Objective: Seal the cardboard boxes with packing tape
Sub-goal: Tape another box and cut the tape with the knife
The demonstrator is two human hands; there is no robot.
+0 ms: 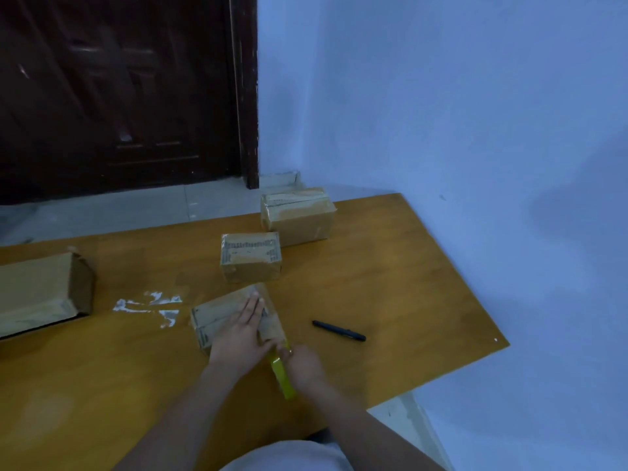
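While left hand point(242, 329) flattens box point(217, 322), right hand point(302, 365) grips tape point(282, 375).

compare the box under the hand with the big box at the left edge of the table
The small box lies closed, with the left hand pressing flat on its top. The big box is untouched, and its end flap stands open. The small box is much shorter; the big box is long and runs out of view. Both are brown cardboard on the orange table.
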